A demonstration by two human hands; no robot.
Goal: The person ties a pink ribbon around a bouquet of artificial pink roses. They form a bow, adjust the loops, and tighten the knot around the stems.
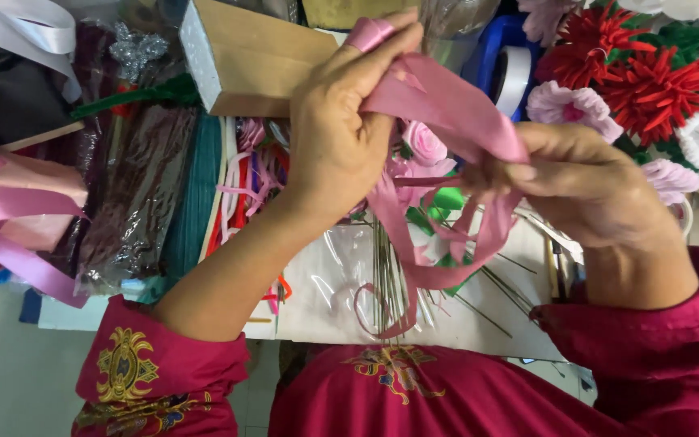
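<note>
My left hand (341, 121) is raised over the worktable and pinches one end of a pink satin ribbon (455, 113), with the ribbon wrapped over its fingertips. My right hand (584, 182) grips the same ribbon further along, fingers closed around it. The ribbon hangs in loops below both hands (446, 271). Under the hands lie small pink fabric roses (424, 144) with green leaves and thin wire stems (386, 267) on a clear plastic sheet (329, 279). Both arms wear dark red embroidered sleeves.
A cardboard box (256, 57) stands at the back. Red and pink artificial flowers (649, 77) fill the right. Packs of dark and teal stems (151, 190) lie left, pink ribbon bows (2, 210) at far left. A white tape roll (514, 77) sits in a blue holder.
</note>
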